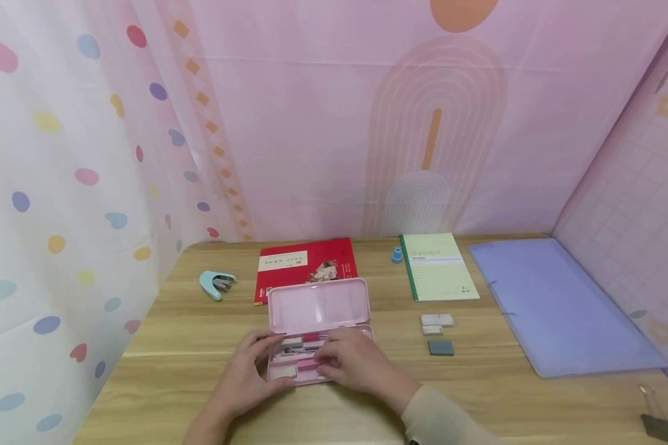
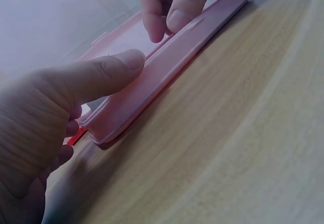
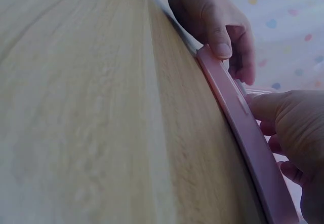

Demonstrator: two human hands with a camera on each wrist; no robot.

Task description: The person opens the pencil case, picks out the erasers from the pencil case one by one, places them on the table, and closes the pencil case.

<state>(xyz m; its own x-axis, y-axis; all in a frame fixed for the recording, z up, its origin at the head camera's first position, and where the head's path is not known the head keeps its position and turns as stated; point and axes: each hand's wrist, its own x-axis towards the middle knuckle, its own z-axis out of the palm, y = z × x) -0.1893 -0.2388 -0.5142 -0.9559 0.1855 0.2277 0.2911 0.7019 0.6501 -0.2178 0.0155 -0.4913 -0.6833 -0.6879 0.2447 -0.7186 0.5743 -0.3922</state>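
Note:
A pink pencil case (image 1: 319,307) lies on the table with its lid tipped back. Inside are a whitish block (image 1: 282,372), another pale block (image 1: 292,342) and slim pens (image 1: 303,350). My left hand (image 1: 245,377) holds the case's left end, thumb at the front wall and fingers toward the back. My right hand (image 1: 353,358) reaches over the right half, thumb and fingertips at the end of a small pink item (image 1: 308,364). In the left wrist view the right thumb is at the front rim. The right hand hides that part of the contents.
A red book (image 1: 300,262) lies behind the case, a mint stapler (image 1: 217,284) to the left. Rightward are white erasers (image 1: 436,319), a grey-green block (image 1: 441,347), a notebook (image 1: 440,266), a small blue object (image 1: 397,255), a blue folder (image 1: 562,303) and a binder clip (image 1: 665,426).

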